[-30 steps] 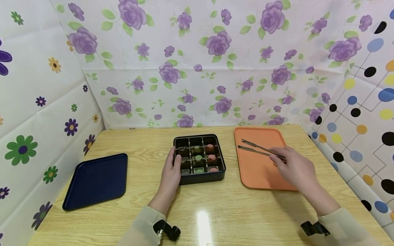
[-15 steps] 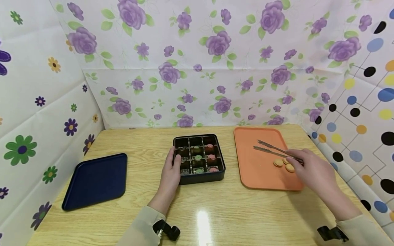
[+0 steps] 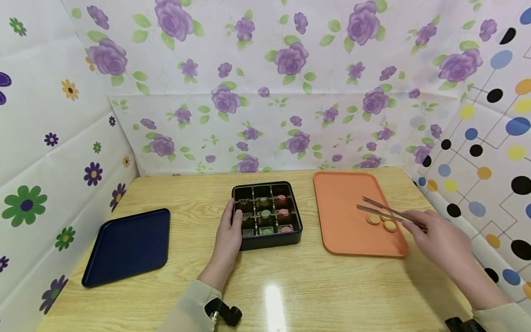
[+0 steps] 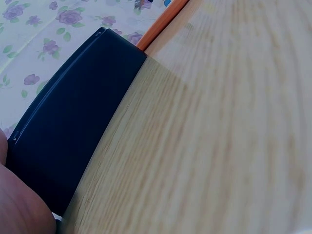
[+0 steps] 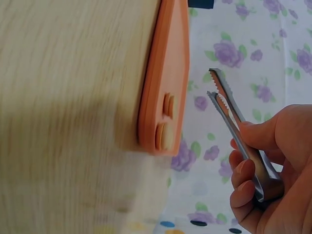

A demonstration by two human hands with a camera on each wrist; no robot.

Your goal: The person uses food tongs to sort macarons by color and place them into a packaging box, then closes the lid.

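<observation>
A black box (image 3: 271, 241) with a divided insert stands mid-table, green macarons (image 3: 266, 213) and pink macarons (image 3: 284, 212) in its middle and right columns. My left hand (image 3: 227, 233) holds the box's left wall, thumb at the rim. In the left wrist view, part of this hand (image 4: 24, 204) touches the box's dark side (image 4: 80, 112). My right hand (image 3: 441, 235) grips metal tongs (image 3: 400, 216) above the orange tray (image 3: 344, 235); their tips are apart with nothing between them. Yellow macarons (image 3: 390, 226) lie on that tray, partly covered by the tongs. The right wrist view shows the tongs (image 5: 243, 141) from the side.
At the left of the wooden table (image 3: 199, 189) lies a dark blue tray (image 3: 128, 246). Patterned cloth walls (image 3: 265, 129) enclose the back and both sides.
My right hand has moved right and toward me with the tongs, uncovering the yellow macarons on the orange tray. My left hand stays on the box.
</observation>
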